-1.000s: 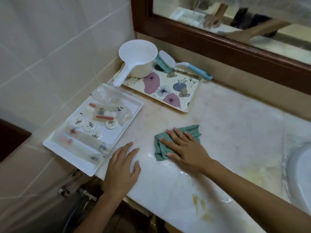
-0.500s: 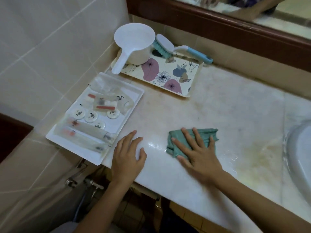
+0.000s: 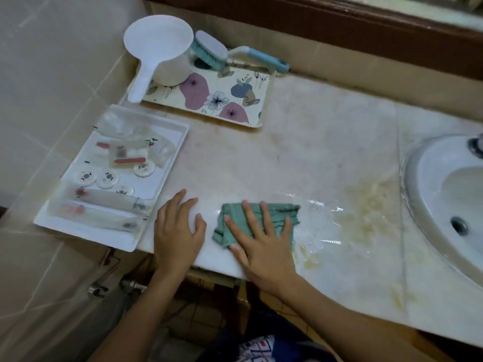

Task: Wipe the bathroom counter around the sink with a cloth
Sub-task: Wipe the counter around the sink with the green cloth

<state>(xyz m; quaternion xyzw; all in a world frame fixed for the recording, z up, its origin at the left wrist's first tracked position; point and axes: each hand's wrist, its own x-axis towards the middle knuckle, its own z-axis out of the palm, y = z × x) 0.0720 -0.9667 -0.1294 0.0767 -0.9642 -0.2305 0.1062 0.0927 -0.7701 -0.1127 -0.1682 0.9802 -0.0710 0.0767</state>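
Crumpled green cloth (image 3: 236, 218) (damp-looking) lies on wet marble counter (image 3: 313, 152).

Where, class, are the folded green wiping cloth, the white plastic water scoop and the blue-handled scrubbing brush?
Folded green wiping cloth (image 3: 278, 210): head view, its bare upper right fold.
White plastic water scoop (image 3: 158, 40): head view, inside of its bowl.
Blue-handled scrubbing brush (image 3: 266, 58): head view, blue grip of its handle.

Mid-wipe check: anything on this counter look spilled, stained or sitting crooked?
Yes: yellowish stains and a film of water spread over the counter between the cloth and the sink, not yet wiped. The white tray of toiletries seems to overhang the counter's left end.
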